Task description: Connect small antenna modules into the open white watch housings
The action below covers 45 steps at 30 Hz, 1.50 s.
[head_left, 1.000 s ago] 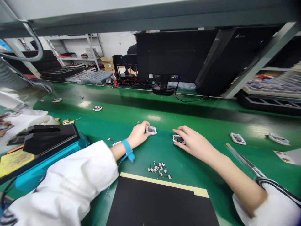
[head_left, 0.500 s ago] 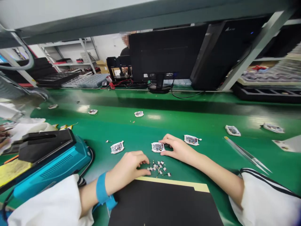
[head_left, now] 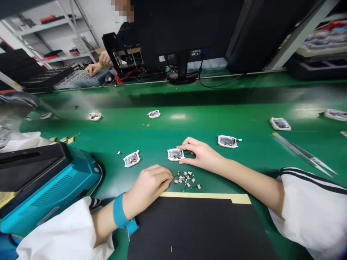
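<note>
My right hand (head_left: 199,153) grips the right end of a white watch-shaped case (head_left: 175,154) between thumb and fingers. A small circuit board shows inside that open case, which lies on the green mat. At the left edge of a pile of small silvery parts with thin dark leads (head_left: 187,178), my left hand (head_left: 154,182) has its thumb and fingertips pinched together. Whatever is between those fingertips is too small to make out. Similar cases rest to the left (head_left: 132,159) and to the right (head_left: 227,141). A blue strap (head_left: 120,211) circles my left wrist.
A black sheet with a yellow edge (head_left: 200,224) lies in front of me. Left stands a teal and black device (head_left: 51,191); right are metal tweezers (head_left: 303,153). More cases (head_left: 280,124) lie farther back, before a monitor (head_left: 187,32). Another person's hands (head_left: 97,65) show behind.
The view has tilted down and shifted. My left thumb and fingers, apart before, have closed at the pile's edge. My right hand keeps hold of the case.
</note>
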Available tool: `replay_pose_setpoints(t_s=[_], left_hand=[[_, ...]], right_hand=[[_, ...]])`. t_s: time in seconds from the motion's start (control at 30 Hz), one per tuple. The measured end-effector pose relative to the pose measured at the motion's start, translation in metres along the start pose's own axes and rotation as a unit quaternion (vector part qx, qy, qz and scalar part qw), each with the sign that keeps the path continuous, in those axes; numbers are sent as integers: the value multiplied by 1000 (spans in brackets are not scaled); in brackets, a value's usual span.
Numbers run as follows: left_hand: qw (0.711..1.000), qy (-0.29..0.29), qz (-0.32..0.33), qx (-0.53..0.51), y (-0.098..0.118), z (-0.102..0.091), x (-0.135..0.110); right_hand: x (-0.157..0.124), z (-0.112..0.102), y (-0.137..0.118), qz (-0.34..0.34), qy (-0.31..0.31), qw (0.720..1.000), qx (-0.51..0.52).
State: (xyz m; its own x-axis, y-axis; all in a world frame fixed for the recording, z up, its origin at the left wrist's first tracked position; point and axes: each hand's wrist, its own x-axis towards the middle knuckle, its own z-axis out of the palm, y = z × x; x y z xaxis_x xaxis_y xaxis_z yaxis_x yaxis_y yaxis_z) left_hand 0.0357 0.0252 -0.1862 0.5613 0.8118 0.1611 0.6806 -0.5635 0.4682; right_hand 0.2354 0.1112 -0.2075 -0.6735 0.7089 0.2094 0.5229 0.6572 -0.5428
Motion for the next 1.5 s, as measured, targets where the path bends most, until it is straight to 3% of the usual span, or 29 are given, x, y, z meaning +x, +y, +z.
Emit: replay_pose_setpoints(t_s=[0.27, 0.4, 0.57, 1.17, 1.37, 1.5], left_hand=[[991, 125, 19, 47, -5, -14, 32], [991, 93, 48, 81, -13, -3, 48], [990, 61, 58, 114, -15, 2, 48], [973, 98, 34, 206, -6, 3, 49], [971, 57, 44, 227, -6, -1, 50], [972, 66, 47, 219, -7, 0, 49]], right_hand=[[2, 2, 3, -10, 12, 1000, 16], [2, 2, 6, -28, 21, 999, 20], [2, 1, 8, -36, 15, 999, 36], [2, -2, 7, -18, 5, 999, 30], [2, -3, 7, -21, -3, 999, 39], [1, -4, 7, -21, -5, 999, 38]])
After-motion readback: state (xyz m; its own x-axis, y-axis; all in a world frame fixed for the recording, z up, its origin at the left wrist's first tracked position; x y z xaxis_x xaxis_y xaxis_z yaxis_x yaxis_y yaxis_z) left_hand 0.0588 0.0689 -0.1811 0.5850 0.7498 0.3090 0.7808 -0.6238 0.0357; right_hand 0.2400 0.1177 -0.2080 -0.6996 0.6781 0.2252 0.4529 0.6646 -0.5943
